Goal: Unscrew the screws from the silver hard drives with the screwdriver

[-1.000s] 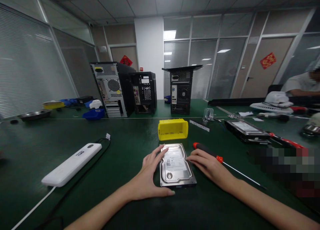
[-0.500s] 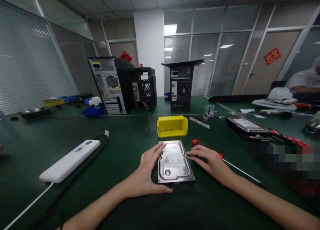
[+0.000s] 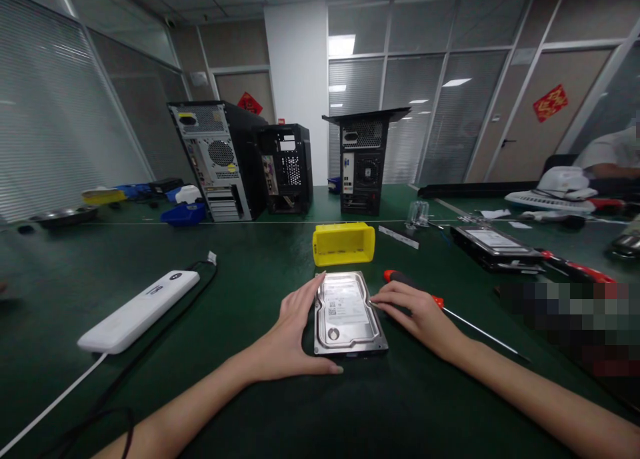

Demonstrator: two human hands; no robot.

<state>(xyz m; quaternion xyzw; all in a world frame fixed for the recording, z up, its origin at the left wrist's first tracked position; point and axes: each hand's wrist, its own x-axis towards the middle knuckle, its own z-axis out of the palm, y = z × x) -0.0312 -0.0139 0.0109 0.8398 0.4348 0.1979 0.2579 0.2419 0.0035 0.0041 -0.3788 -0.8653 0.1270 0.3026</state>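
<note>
A silver hard drive [image 3: 347,316] lies flat on the green table with its white label up. My left hand [image 3: 285,342] grips it from the left, fingers along the left side up to the far corner and thumb stretched along the near edge. At the drive's right edge, the thumb and fingertips of my right hand [image 3: 413,312] are pinched together. Whatever they hold is too small to make out. Just beyond my right hand lies a red-and-black screwdriver [image 3: 485,331], its shaft running toward the near right.
A yellow bin [image 3: 344,246] stands just beyond the drive. A white power strip [image 3: 140,312] with cables lies at left. Several computer cases [image 3: 237,162] stand at the back. More drives [image 3: 495,246] and red-handled pliers [image 3: 575,267] lie at right. A person [image 3: 613,152] sits far right.
The camera view has tilted slightly, so everything sits a little higher. My left fingers have shifted from the drive's top toward its left edge. My right hand stays at the right edge.
</note>
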